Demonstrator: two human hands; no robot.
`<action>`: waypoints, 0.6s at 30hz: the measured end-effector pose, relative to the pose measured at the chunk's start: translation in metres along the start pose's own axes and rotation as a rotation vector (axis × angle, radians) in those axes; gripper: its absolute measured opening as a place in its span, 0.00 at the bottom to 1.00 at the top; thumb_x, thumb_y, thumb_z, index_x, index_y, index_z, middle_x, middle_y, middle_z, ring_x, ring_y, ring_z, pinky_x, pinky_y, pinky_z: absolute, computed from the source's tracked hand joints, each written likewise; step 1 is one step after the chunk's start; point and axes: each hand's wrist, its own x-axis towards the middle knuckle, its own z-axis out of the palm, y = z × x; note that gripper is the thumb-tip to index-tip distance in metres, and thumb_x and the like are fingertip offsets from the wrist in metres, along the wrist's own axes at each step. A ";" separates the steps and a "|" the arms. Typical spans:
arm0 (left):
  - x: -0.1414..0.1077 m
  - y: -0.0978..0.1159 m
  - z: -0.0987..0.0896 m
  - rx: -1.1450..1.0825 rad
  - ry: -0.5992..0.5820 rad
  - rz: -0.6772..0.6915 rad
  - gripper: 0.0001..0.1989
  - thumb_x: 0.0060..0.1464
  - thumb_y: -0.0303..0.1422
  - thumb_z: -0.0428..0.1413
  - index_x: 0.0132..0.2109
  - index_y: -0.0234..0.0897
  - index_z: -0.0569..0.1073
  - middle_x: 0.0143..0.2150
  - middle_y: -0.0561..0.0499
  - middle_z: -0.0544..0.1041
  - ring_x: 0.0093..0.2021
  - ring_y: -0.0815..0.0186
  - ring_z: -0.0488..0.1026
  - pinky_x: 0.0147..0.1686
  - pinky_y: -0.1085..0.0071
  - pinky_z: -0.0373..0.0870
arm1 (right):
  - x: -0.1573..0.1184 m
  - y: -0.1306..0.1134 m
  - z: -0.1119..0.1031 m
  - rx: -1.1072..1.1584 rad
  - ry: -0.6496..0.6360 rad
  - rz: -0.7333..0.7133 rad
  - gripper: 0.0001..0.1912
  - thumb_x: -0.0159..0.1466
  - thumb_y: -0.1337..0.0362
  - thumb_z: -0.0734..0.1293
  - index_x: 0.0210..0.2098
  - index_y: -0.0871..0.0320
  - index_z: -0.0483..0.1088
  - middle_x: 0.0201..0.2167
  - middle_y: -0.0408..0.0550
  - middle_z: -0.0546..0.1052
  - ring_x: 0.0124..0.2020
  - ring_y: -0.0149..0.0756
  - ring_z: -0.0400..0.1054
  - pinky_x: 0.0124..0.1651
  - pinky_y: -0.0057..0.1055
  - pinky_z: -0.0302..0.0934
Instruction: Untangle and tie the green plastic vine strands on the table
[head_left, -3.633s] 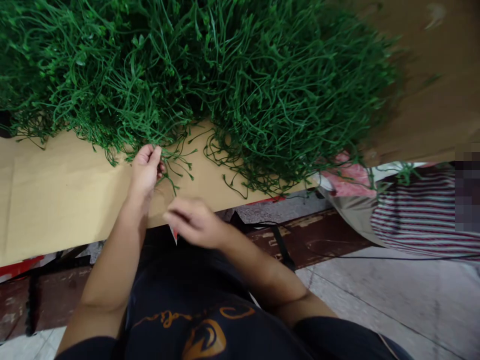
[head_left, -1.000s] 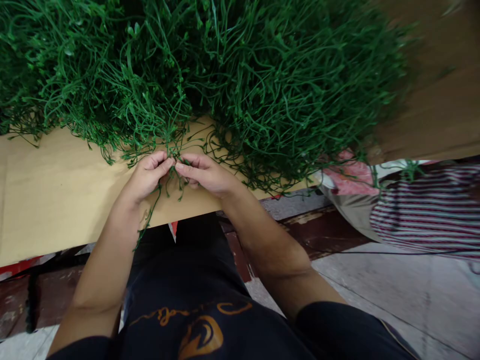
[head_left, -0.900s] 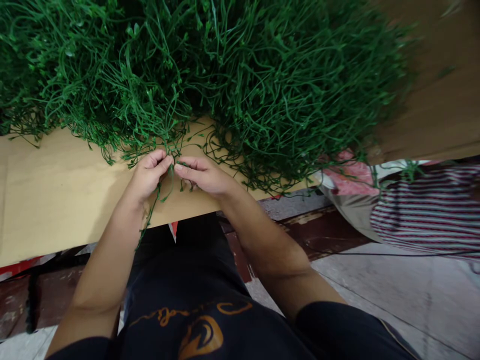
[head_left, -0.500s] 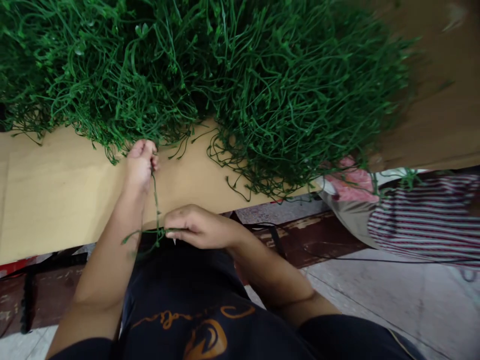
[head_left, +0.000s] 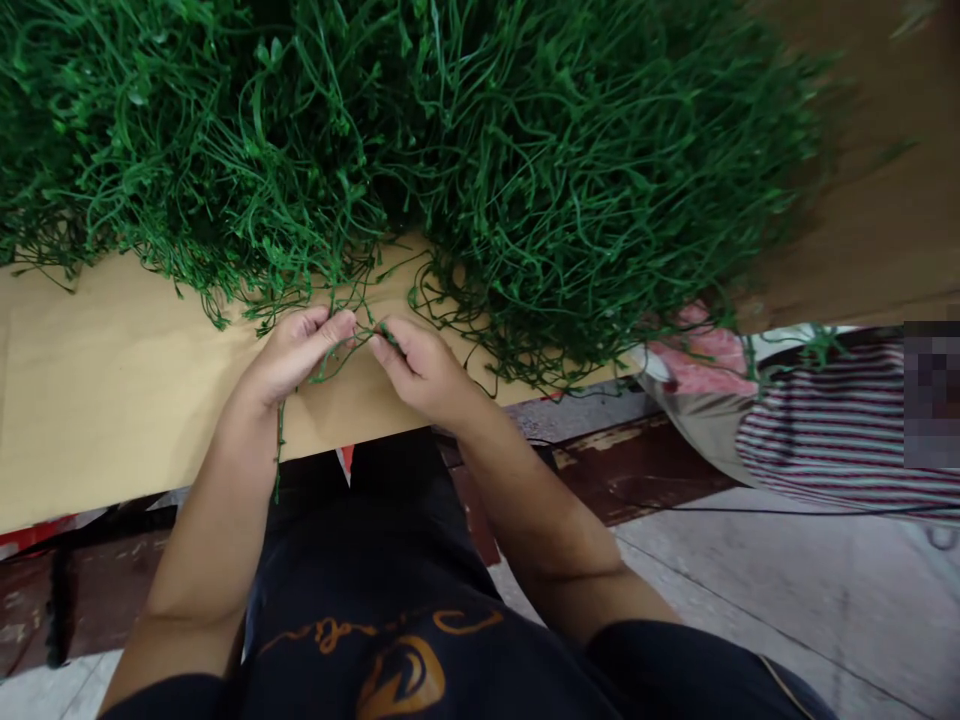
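Observation:
Thin green plastic stems (head_left: 341, 360) stretch between my two hands over the cardboard's front part. My left hand (head_left: 300, 350) is closed on them, thumb pressed over the fingers, and one strand hangs below its wrist. My right hand (head_left: 416, 365) pinches the other side of the stems between thumb and fingers. Right behind both hands rises a big heap of green plastic stems (head_left: 525, 180), with loose ends trailing onto the cardboard (head_left: 112, 370).
At the right sits another person in a striped shirt (head_left: 825, 420), beside a pink cloth (head_left: 705, 355). Brown cardboard (head_left: 892, 230) lies at the upper right. A dark red bench (head_left: 645, 470) and tiled floor (head_left: 750, 580) show below.
My right hand has moved up and forward from the cardboard's edge. My left hand has shifted slightly right and down, so the hands are now close together with the stems between them.

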 end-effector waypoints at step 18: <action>-0.013 -0.001 0.006 -0.439 -0.030 0.213 0.27 0.47 0.48 0.58 0.18 0.35 0.55 0.15 0.58 0.54 0.16 0.77 0.53 0.18 0.76 0.53 | 0.006 -0.019 0.004 1.392 -0.089 0.431 0.28 0.59 0.45 0.61 0.20 0.56 0.42 0.17 0.33 0.40 0.13 0.19 0.29 0.12 0.18 0.31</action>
